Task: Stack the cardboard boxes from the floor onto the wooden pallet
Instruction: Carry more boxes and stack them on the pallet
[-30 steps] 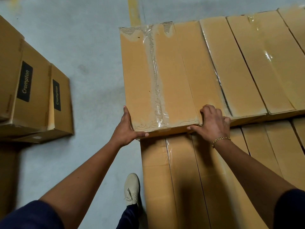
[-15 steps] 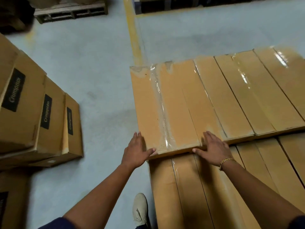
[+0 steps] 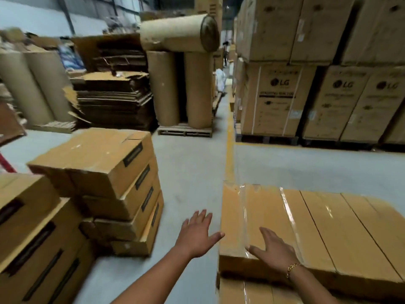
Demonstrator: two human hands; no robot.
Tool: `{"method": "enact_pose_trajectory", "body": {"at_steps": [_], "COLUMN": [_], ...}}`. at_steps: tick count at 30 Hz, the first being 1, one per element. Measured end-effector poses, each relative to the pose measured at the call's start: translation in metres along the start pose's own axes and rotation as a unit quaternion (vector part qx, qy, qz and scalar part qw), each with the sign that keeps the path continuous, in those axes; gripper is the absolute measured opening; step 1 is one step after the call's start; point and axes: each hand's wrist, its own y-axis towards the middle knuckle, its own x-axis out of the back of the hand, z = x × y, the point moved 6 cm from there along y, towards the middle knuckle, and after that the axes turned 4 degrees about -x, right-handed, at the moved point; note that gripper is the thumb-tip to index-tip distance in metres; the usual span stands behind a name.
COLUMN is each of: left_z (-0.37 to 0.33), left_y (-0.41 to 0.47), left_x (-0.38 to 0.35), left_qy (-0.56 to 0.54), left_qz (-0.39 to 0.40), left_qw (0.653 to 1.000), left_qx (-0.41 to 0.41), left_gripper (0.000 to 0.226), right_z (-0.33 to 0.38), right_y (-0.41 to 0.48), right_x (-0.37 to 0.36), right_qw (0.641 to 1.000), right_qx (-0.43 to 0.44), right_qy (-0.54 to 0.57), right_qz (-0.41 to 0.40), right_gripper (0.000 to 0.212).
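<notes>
Spreading fingers (image 3: 264,233): right hand (image 3: 274,249) over taped box (image 3: 263,207), left hand (image 3: 195,235) beside it.

Two hands: left hand (image 3: 195,235), right hand (image 3: 274,249). One gold bracelet (image 3: 292,269). Four labelled cardboard boxes (image 3: 94,159) in one floor stack; nearer stack (image 3: 32,227) too blurred to count. Four upright paper rolls (image 3: 163,88), one lying roll (image 3: 175,34). Three LG cartons (image 3: 278,102) with logos showing. One yellow floor line (image 3: 229,150).
</notes>
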Motion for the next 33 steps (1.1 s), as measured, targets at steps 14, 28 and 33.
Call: {"method": "enact_pose_trajectory", "body": {"at_steps": [14, 28, 33], "left_z": [0.08, 0.273, 0.346], "left_y": [-0.277, -0.324, -0.3], "left_x": [0.18, 0.253, 0.282], "left_qy": [-0.005, -0.013, -0.006], "left_qz": [-0.151, -0.161, -0.152], "left_qw": [0.979, 0.969, 0.971], "left_qx": [0.134, 0.188, 0.183], "left_gripper": [0.082, 0.08, 0.081], "right_z": [0.21, 0.41, 0.481], "right_y": [-0.183, -0.143, -0.114], "right_x": [0.048, -0.006, -0.023], "right_qw": [0.981, 0.976, 0.976], "right_qx": [0.192, 0.193, 0.18], "right_qy": [-0.015, 0.066, 0.097], "right_qz": [-0.004, 0.069, 0.079], "right_gripper": [0.091, 0.094, 0.093]}}
